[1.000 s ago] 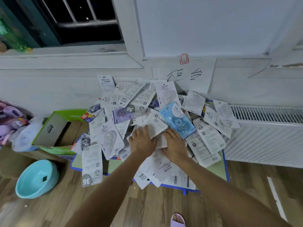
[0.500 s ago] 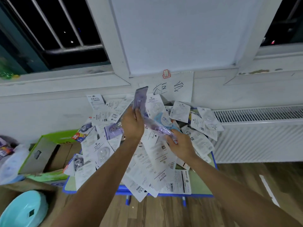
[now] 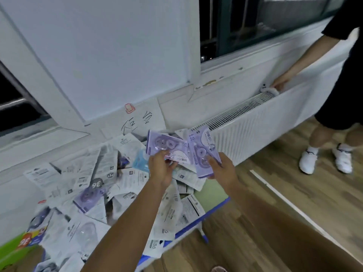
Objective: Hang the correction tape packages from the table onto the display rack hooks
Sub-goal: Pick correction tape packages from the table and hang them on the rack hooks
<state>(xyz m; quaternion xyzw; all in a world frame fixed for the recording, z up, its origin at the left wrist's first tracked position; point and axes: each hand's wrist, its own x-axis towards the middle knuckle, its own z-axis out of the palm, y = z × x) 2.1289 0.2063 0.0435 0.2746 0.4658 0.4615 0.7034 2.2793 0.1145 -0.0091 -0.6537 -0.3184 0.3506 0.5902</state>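
Purple packages (image 3: 184, 150) — both hands' grip

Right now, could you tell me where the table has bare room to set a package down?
Only the green corner by the blue edge, under the right hand, is bare. The pile of packages crowds the rest.

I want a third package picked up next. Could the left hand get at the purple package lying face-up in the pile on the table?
Probably not yet: the left hand already grips a purple package. The one in the pile lies uncovered on top, beside the left forearm, so nothing else blocks it.
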